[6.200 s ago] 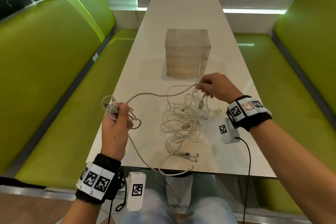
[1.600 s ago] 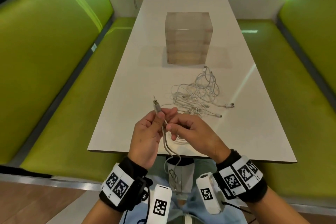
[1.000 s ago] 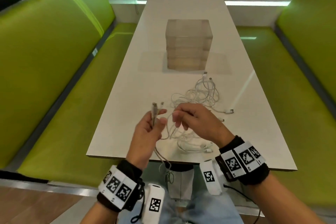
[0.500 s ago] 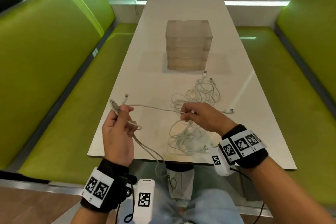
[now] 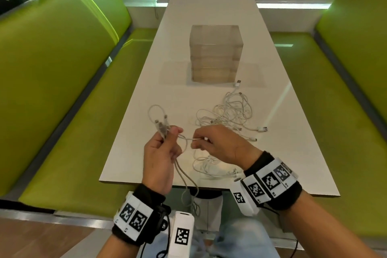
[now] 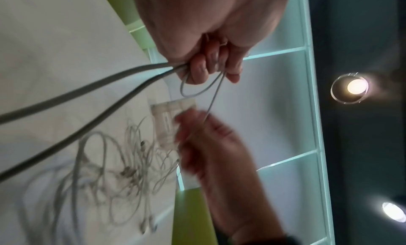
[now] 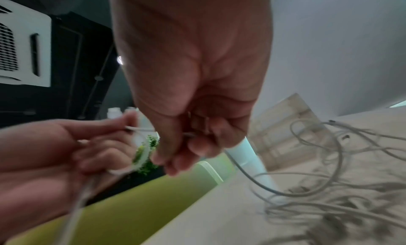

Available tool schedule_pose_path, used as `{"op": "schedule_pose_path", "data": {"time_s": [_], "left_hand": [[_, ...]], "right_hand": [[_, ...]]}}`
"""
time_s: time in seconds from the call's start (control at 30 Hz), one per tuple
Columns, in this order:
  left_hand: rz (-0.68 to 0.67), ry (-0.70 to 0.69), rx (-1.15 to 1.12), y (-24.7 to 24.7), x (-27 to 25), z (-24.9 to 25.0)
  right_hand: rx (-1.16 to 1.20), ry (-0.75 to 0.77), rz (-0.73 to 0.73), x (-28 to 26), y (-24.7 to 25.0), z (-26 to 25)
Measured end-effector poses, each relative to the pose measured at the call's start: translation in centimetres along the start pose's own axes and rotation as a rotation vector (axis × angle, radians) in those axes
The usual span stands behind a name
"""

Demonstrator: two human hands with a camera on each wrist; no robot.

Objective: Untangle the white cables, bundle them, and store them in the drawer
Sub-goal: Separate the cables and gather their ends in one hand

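My left hand [image 5: 165,146] grips a folded white cable [image 5: 156,111] with its plugs and a loop sticking up above the fist; two strands hang down past the table edge. My right hand [image 5: 217,140] pinches the same cable a short way to the right, with a short taut length between the hands. In the left wrist view the left hand [image 6: 211,65] holds a small loop. More tangled white cables [image 5: 230,111] lie on the white table [image 5: 146,90] beyond my right hand. A clear drawer unit [image 5: 215,52] stands mid-table, its drawers pushed in.
Green bench seats [image 5: 52,69] flank the table on both sides. Another loose coil of cable [image 5: 209,166] lies under my right wrist near the table's front edge. My knees show below the edge.
My hands have come back together; the left hand moved right toward the right hand, and the long stretched span of cable between them is now a short one with a new loop above the left fist.
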State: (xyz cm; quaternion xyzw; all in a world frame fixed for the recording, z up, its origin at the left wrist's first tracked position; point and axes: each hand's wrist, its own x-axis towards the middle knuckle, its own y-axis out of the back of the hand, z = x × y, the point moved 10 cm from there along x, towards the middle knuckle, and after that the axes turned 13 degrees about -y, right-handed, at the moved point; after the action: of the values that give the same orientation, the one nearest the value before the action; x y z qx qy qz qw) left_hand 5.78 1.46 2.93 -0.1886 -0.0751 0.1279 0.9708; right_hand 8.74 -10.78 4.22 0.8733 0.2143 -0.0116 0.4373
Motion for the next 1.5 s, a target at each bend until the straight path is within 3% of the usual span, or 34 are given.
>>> {"op": "schedule_pose_path", "data": {"time_s": [0.1,0.2,0.3,0.5,0.73,0.9,1.03,1.2,1.37,1.5], "left_hand": [[0.106,-0.073,-0.115,2.7,1.2,2.4],[0.128,-0.119,-0.082,4.5,1.8,3.8],[0.086,-0.097,0.082,3.9,1.6,3.0],[-0.075,-0.032,0.223,-0.8,0.5,0.3],[-0.171,-0.045,0.192,-2.6,0.0,0.0],[-0.084,-0.08,0.12,-1.5,0.2,0.5],[0.028,-0.109,-0.023,0.6,1.0,2.0],[0.17,-0.207,-0.123,5.1,2.6,5.2],[0.097,-0.147,0.155,3.9,2.4,3.7],[-0.043,-0.081,0.211,-0.5,1.2,1.5]], "right_hand": [[-0.011,-0.162,0.027,1.5,1.4,5.2],[0.085,-0.214,0.156,1.8,4.4,7.9],[0.152,-0.157,0.247,1.3,6.3,6.5],[-0.111,0.063,0.225,-0.4,5.3,-0.5],[-0.127,-0.002,0.082,-0.7,2.9,-1.3],[-0.012,-0.011,0.037,-0.3,2.9,-1.4],[-0.128,-0.085,0.004,1.7,2.9,2.0],[0.054,-0.19,0.171,2.5,6.2,7.6],[0.143,-0.041,0.282,1.7,7.3,4.4],[0.023,0.164,0.225,0.0,5.6,-1.5]]}}
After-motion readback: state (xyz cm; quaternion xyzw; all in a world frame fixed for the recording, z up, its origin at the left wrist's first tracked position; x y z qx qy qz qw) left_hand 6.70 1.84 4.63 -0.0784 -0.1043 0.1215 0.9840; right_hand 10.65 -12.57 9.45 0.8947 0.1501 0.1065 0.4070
